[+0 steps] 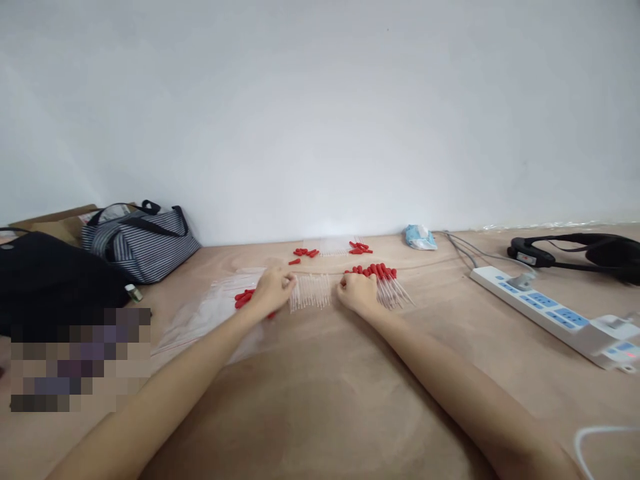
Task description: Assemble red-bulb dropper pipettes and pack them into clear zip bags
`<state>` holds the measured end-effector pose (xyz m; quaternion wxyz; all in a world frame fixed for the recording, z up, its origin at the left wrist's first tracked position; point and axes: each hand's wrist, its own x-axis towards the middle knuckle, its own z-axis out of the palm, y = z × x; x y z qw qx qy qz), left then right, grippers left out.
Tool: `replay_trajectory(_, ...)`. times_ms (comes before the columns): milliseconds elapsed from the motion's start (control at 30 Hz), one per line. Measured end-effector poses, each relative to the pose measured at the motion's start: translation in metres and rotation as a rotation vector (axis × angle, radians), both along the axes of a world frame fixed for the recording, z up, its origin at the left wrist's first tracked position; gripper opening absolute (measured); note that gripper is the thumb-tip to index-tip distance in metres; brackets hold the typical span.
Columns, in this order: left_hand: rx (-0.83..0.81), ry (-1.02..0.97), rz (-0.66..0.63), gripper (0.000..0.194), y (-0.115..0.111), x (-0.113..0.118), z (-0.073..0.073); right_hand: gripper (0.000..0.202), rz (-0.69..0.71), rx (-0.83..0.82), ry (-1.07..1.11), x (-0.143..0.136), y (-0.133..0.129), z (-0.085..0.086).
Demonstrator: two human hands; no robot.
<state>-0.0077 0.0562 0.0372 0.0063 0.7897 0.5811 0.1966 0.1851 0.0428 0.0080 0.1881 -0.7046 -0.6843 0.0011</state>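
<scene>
A row of thin clear glass dropper tubes [311,292] lies side by side on the table between my two hands. My left hand [273,291] is at the row's left end, fingers curled and pinched together. At the right end rests my right hand [359,293], its fingers bent inward too. Whatever either hand pinches is too small to make out. Beside my right hand lie several droppers with red rubber bulbs [381,271], their tubes pointing toward me. Loose red bulbs [243,298] are partly hidden behind my left hand and wrist.
Farther back, more tubes [334,247] lie between loose red bulbs [306,253] and another small group [361,249]. Clear plastic bags [200,313] spread at left near a striped bag [155,243]. A tissue pack [420,237], power strip [540,310] and black headset [575,253] are on the right.
</scene>
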Motion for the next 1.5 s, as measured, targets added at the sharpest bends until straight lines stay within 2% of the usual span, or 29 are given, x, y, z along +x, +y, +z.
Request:
replay_trajectory(133,-0.084,0.055,0.104,0.013,0.069,-0.004,0.007,0.029,-0.024,-0.047,0.027,-0.021,0.008,0.002)
replay_trajectory(233,-0.148,0.083,0.079,0.025,0.099,0.001,0.001,0.030,-0.036,-0.097,0.034,-0.028,0.013,0.005)
replay_trajectory(333,-0.174,0.101,0.018,0.026,0.111,0.008,-0.008,0.030,-0.045,-0.138,0.034,-0.030,0.016,0.007)
replay_trajectory(467,-0.166,0.095,-0.019,0.026,0.116,0.011,-0.016,0.030,-0.041,-0.179,0.056,-0.031,0.017,0.007)
replay_trajectory(600,-0.089,0.016,-0.045,0.025,0.115,0.014,-0.011,0.029,-0.035,-0.189,0.071,-0.033,0.017,0.008)
replay_trajectory(733,0.020,-0.138,-0.110,0.023,0.094,0.021,0.003,0.030,-0.026,-0.170,0.079,-0.025,0.013,0.011)
replay_trajectory(833,0.032,-0.261,-0.187,0.021,0.053,0.024,0.006,0.027,0.029,-0.067,0.120,-0.009,0.003,0.008)
replay_trajectory(933,-0.007,-0.367,-0.264,0.013,-0.005,0.018,-0.002,0.019,0.209,0.083,0.206,0.014,-0.015,-0.003)
replay_trajectory(1000,-0.104,-0.511,-0.359,0.011,-0.041,0.012,-0.011,0.016,0.379,0.158,0.259,0.029,-0.031,-0.013)
replay_trajectory(1100,-0.145,-0.402,-0.340,0.006,-0.076,0.004,-0.023,0.021,0.575,0.237,0.243,0.046,-0.054,-0.024)
replay_trajectory(1167,-0.119,-0.317,-0.332,0.005,-0.085,0.001,-0.027,0.024,0.641,0.246,0.182,0.051,-0.066,-0.027)
replay_trajectory(1267,-0.059,-0.247,-0.337,0.009,-0.086,0.001,-0.032,0.024,0.681,0.228,0.130,0.051,-0.077,-0.027)
replay_trajectory(1400,-0.037,-0.220,-0.366,0.021,-0.083,0.005,-0.035,0.018,0.705,0.216,0.133,0.043,-0.080,-0.024)
replay_trajectory(1500,-0.026,-0.206,-0.377,0.016,-0.083,0.009,-0.036,0.016,0.717,0.214,0.149,0.039,-0.080,-0.023)
